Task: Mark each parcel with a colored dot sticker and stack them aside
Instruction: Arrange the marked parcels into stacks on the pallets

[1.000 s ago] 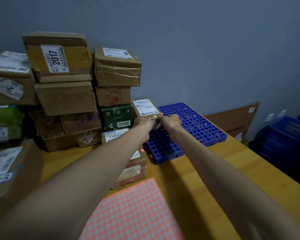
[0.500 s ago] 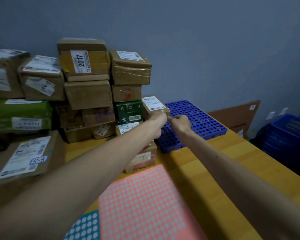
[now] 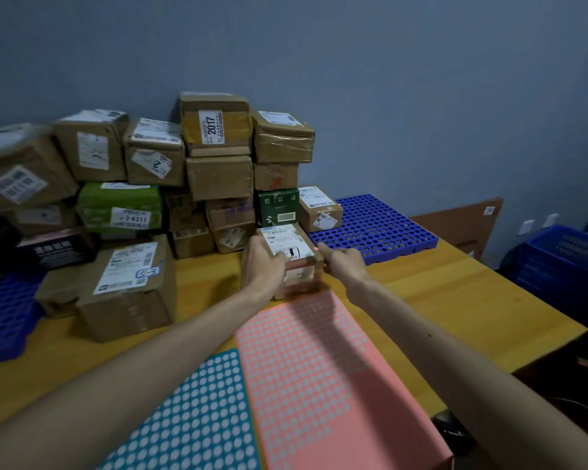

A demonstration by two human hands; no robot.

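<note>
Hands have left the small brown labelled carton (image 3: 319, 210), now stacked on the blue perforated plastic pallet (image 3: 387, 228); left hand (image 3: 263, 266) clasps the next brown cardboard parcel (image 3: 297, 262) on the wooden table (image 3: 421, 290), right hand (image 3: 342, 262) forefinger out beside it, grasp unclear.

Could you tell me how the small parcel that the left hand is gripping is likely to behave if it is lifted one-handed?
The small parcel looks like stiff, square-edged cardboard, so it should probably keep its shape. The left hand grips it alone, which suggests it is fairly light. Its faces are flat, so rolling seems unlikely.
</note>
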